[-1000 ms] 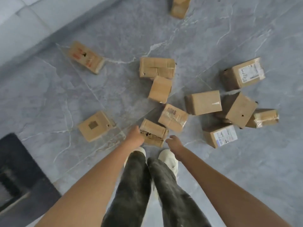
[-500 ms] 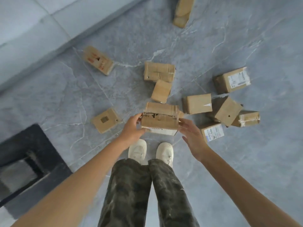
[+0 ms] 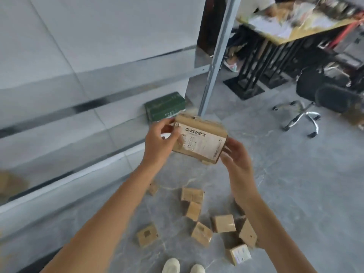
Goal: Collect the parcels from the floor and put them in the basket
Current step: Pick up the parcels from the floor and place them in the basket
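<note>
**Two hands holding one parcel at chest height**

Head view: both bare forearms are reaching forward and up from the bottom corners, converging on a single cardboard parcel (image 3: 201,142). The person is holding it in the air, tilted, with its white barcode label facing the camera.

The left hand (image 3: 157,142) is gripping the parcel's left end, thumb lying across the label face and fingers curling round the edge behind it. The right hand (image 3: 236,154) is cupping the right end, fingers bent against the box's side and underside, wrist bending back a little. Motion blur is softening the fingertips.

Well below the held box, the other parcels are lying on the grey marbled floor (image 3: 295,194). A pair is touching near the middle (image 3: 192,195), a loose cluster is sitting to the right (image 3: 224,223), one is lying apart on the left (image 3: 147,234), and a labelled one is resting nearest the right forearm (image 3: 239,254). The tips of white shoes (image 3: 171,266) are showing at the bottom edge.

Behind the held parcel, a green box (image 3: 165,108) is sitting against the pale wall. An office chair (image 3: 323,99) is standing to the far right.
</note>
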### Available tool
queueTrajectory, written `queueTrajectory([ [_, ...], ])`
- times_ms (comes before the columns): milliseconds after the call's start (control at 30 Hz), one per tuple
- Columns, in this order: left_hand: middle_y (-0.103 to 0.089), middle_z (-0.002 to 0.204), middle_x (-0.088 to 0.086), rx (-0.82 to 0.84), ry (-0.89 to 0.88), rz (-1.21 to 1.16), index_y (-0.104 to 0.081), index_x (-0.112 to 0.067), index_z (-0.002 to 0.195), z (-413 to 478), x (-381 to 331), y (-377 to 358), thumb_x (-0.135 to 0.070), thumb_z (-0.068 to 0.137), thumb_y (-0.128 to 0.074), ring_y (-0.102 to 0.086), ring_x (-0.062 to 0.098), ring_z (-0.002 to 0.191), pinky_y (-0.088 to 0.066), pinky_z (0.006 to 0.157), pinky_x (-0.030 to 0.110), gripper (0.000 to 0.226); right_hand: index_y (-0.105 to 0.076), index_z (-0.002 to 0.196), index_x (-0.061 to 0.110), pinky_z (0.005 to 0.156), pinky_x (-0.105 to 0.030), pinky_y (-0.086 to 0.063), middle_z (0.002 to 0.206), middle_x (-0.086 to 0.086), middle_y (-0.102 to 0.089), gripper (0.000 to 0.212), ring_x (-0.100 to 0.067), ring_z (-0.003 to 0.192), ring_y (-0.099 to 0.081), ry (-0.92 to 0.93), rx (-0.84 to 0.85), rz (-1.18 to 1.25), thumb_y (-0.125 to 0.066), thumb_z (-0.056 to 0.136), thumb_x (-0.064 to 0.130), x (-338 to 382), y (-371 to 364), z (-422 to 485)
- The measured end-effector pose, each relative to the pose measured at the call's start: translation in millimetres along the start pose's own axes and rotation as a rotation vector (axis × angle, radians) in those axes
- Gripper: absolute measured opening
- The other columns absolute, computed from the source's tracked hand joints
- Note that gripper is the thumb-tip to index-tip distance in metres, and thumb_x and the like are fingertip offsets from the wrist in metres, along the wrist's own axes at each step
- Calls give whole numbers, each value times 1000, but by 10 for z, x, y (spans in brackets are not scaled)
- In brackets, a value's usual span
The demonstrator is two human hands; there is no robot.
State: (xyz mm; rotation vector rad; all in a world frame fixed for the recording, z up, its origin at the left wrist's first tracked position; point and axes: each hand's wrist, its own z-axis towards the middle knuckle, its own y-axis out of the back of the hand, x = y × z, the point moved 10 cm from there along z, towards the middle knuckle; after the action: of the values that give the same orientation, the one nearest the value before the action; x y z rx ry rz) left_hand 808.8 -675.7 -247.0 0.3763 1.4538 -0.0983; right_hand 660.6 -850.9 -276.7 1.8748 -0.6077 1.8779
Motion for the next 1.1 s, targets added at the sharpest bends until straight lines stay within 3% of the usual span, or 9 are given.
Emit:
queueTrajectory([
  [67, -62, 81, -34, -5, -73, -35, -60, -43, 95, -47, -640, 277, -17, 86, -64, -59, -14, 82, -49, 79, 14, 28, -47, 130, 18, 87, -37, -54, 126, -4, -58, 42, -22, 118, -55, 90, 21, 45, -52, 92, 0, 609, -174, -56],
  [200, -64, 104, -16, -35, -170, -128, -57, -26, 120, -334, -1556, 805, -17, 88, -63, -60, -6, 97, -49, 76, 10, 34, -45, 133, 35, 88, -39, -54, 118, -5, -60, 50, -22, 114, -58, 192, 40, 124, -62, 89, 18, 1474, -428, -280],
  [333, -62, 115, -18, -20, -268, -156, -60, -39, 109, -793, -2147, 1141, -2, 87, -57, -54, -3, 110, -47, 83, 16, 43, -51, 128, 29, 79, -36, -57, 112, -4, -63, 47, -19, 105, -64, 195, 133, 159, -64, 83, 26, 1956, -703, -533],
  [400, -60, 119, -17, -28, -334, -175, -58, -35, 115, -1045, -2350, 1265, 4, 84, -58, -52, -5, 112, -48, 79, 12, 49, -55, 122, 25, 74, -33, -58, 105, -4, -64, 41, -18, 101, -67, 167, 152, 208, -65, 82, 21, 2053, -799, -697],
  [500, -52, 132, -14, -104, -375, -243, -47, -24, 131, -1420, -2495, 1456, -3, 85, -62, -48, -4, 121, -48, 79, 10, 53, -57, 113, 19, 69, -28, -58, 100, -9, -62, 31, -17, 93, -70, 150, 169, 246, -64, 85, 8, 2160, -863, -1030],
  [667, -39, 140, -18, -351, -283, -328, -43, -42, 127, -2075, -2494, 1666, -13, 84, -67, -37, 0, 129, -52, 88, 19, 58, -55, 103, 10, 67, -28, -58, 83, 3, -70, 25, -19, 87, -72, 128, 236, 338, -67, 82, 5, 2254, -844, -1722],
  [900, -54, 123, -11, -457, -198, -192, -45, -26, 122, -3119, -2400, 1734, -17, 75, -76, -51, 7, 118, -56, 84, 26, 57, -53, 97, 3, 66, -28, -59, 87, -19, -62, 26, -16, 80, -72, 122, 343, 230, -71, 80, 6, 2297, -728, -2641],
  [1000, -52, 120, -6, -576, -193, -81, -47, -27, 116, -3599, -2391, 1937, -20, 74, -78, -51, 7, 113, -54, 68, 15, 52, -53, 94, 7, 66, -28, -59, 78, -6, -65, 24, -15, 78, -72, 143, 422, 161, -72, 79, 9, 2282, -741, -3079],
  [1100, -56, 113, -3, -696, -183, 3, -52, -25, 108, -4040, -2419, 2174, -28, 76, -76, -56, 9, 104, -52, 69, 19, 40, -52, 94, 9, 66, -25, -59, 78, -2, -68, 25, -18, 79, -73, 117, 477, 131, -72, 79, 12, 2237, -798, -3497],
])
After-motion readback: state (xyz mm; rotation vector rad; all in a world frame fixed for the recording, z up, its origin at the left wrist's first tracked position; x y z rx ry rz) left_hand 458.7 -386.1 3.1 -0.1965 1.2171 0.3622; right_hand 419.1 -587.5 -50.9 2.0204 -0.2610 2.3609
